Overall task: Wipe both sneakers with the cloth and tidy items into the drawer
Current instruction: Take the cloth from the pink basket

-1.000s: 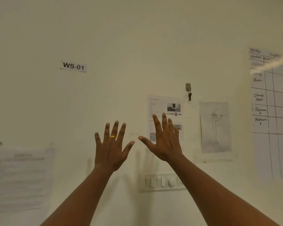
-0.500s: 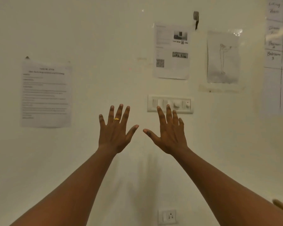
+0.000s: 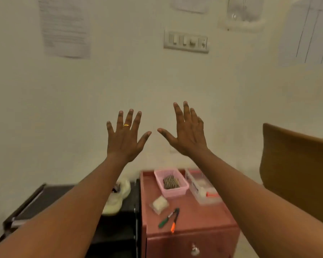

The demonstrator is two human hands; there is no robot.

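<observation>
- Sitting on the black rack [image 3: 54, 192], a pale sneaker [image 3: 117, 200] is partly hidden behind the left forearm.
- Just beside it, the red drawer unit [image 3: 203, 218] carries a pink basket [image 3: 175, 192], a clear box [image 3: 199, 187], a small packet [image 3: 159, 203] and two pens [image 3: 164, 220].
- The left hand [image 3: 124, 140] and right hand [image 3: 188, 136] are raised before the wall [image 3: 63, 108], fingers spread wide, holding nothing.

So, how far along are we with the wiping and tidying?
Nothing looks done. The left hand and right hand are raised, open, empty. One sneaker sits on the black rack; no cloth in view. Two pens, a packet and a basket lie on the red cabinet, drawer shut.
</observation>
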